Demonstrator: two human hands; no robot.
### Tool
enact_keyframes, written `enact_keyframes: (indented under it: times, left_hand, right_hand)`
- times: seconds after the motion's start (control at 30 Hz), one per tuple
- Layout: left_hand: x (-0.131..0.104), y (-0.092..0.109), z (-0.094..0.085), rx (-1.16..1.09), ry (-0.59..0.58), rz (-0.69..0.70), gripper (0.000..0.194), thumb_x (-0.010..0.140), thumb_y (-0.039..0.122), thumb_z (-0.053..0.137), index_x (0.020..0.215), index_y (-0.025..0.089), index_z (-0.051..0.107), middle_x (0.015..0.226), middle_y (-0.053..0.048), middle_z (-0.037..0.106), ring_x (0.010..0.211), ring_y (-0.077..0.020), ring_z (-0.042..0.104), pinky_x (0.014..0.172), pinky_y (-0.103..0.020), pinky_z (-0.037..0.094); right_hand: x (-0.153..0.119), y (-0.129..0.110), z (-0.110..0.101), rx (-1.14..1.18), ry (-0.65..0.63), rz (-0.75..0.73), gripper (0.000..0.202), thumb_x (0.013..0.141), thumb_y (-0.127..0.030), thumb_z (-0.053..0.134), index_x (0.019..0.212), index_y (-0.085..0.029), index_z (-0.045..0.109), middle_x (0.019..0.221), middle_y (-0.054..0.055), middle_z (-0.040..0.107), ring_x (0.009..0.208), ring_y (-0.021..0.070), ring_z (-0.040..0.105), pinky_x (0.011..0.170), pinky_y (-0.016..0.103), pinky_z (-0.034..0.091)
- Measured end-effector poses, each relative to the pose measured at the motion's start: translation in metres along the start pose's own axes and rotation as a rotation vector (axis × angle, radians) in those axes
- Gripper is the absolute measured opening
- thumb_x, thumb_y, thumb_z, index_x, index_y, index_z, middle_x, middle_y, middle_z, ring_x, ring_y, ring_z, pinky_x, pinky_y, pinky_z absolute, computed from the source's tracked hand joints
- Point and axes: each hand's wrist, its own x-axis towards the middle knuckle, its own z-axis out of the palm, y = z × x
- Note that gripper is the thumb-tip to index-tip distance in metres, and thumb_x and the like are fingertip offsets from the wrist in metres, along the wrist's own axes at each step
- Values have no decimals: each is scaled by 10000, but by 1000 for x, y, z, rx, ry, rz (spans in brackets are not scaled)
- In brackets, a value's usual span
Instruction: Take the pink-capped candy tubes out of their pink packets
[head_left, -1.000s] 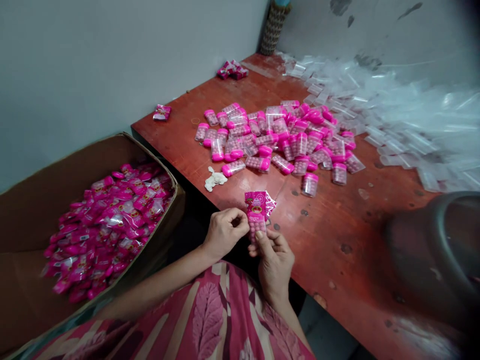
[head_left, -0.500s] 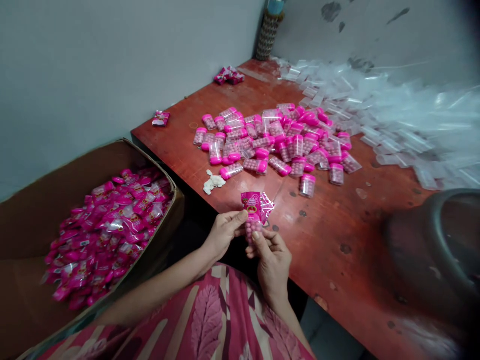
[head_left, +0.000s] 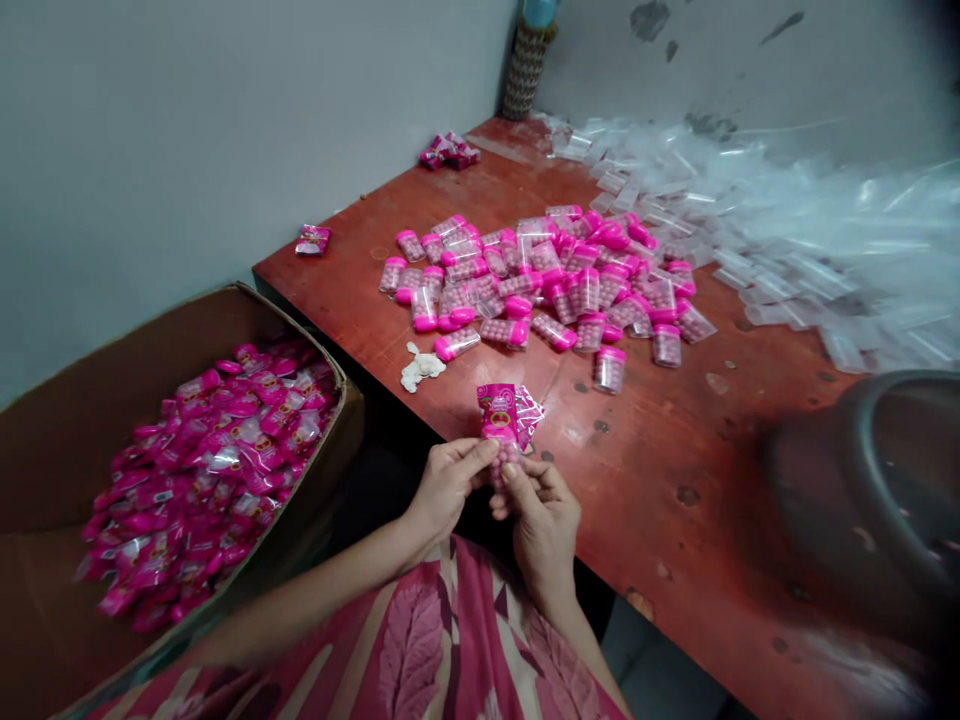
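Both hands meet at the table's near edge around one small bottle of pink balls (head_left: 501,470) with a pink printed packet (head_left: 498,408) at its top end. My left hand (head_left: 444,488) pinches it from the left, thumb near the packet's lower end. My right hand (head_left: 546,530) grips the bottle from the right with thumb and curled fingers. Just behind lies another pink and silver packet (head_left: 529,414) on the red table (head_left: 637,440). A pile of pink-capped bottles (head_left: 540,265) spreads beyond, with a crumpled white scrap (head_left: 421,368) at its near left.
An open carton (head_left: 341,385) at the left holds many pink packed pieces (head_left: 217,480). Clear plastic tubes (head_left: 795,240) are heaped at the back right. A dark round vessel (head_left: 870,480) stands at the right. Pink packets (head_left: 450,151) and a woven holder (head_left: 526,75) are near the wall.
The view has shifted slightly. My left hand's thumb has slid down from the printed packet toward the bottle. Both hands still hold the same bottle.
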Motion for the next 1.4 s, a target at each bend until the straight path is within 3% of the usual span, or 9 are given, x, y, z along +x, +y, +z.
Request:
enact_keyframes:
  times: [0.1, 0.4, 0.5, 0.6, 0.73, 0.87, 1.1, 1.4]
  left_hand:
    - [2, 2, 1, -78, -1, -6, 286, 742, 369, 565, 717, 85, 592, 613, -29, 549, 511, -91, 500, 477, -225, 416]
    - [0, -7, 5, 30, 5, -77, 299, 701, 388, 604, 718, 92, 567, 542, 14, 493, 384, -64, 415, 352, -207, 349]
    - [-4, -10, 11, 51, -47, -19, 270, 739, 362, 570, 694, 96, 569, 498, 27, 456, 382, -64, 415, 376, -211, 356]
    - [-6, -8, 11, 83, -70, 47, 298, 786, 366, 505, 723, 89, 594, 555, -7, 517, 452, -85, 478, 461, -240, 418]
    - [-7, 1, 3, 352, 122, 228, 279, 750, 342, 557, 893, 118, 641, 753, -50, 640, 638, -130, 571, 634, -263, 464]
    - [-5, 10, -1, 620, 195, 307, 228, 704, 318, 602, 832, 146, 679, 738, -41, 677, 645, -151, 600, 615, -243, 475]
    - [-1, 11, -2, 578, 193, 276, 206, 725, 307, 565, 766, 140, 678, 643, -26, 667, 579, -153, 616, 571, -253, 509]
    - [2, 12, -5, 830, 189, 385, 187, 742, 266, 524, 695, 152, 664, 606, -17, 642, 562, -134, 587, 555, -215, 446]
  right_hand:
    - [-1, -1, -1, -10, -23, 23, 208, 713, -297, 635, 833, -148, 554, 516, -40, 581, 375, 77, 513, 358, 177, 431]
    - [-4, -1, 3, -35, 35, 7, 189, 706, -292, 644, 792, -151, 552, 521, -39, 575, 383, 76, 507, 363, 174, 427]
    - [0, -4, 1, 83, 44, 15, 159, 708, -269, 644, 764, -152, 551, 510, -50, 556, 375, 58, 478, 362, 155, 395]
    - [4, -8, -2, 200, 27, 61, 149, 705, -266, 642, 708, -149, 550, 529, -48, 550, 366, 40, 446, 352, 144, 355]
    - [6, -11, -5, 234, 14, 90, 153, 711, -276, 629, 691, -144, 553, 554, -31, 566, 371, 36, 435, 344, 141, 325]
    - [4, -8, -4, 202, 19, 68, 148, 713, -270, 630, 720, -145, 552, 581, -19, 583, 393, 51, 465, 366, 158, 353]
    - [1, -3, -3, 135, 9, 27, 130, 729, -261, 622, 764, -153, 558, 597, -25, 586, 417, 58, 496, 384, 159, 381]
    - [1, -4, -3, 85, 15, 18, 148, 718, -265, 634, 755, -148, 551, 608, -15, 602, 402, 51, 492, 365, 149, 378]
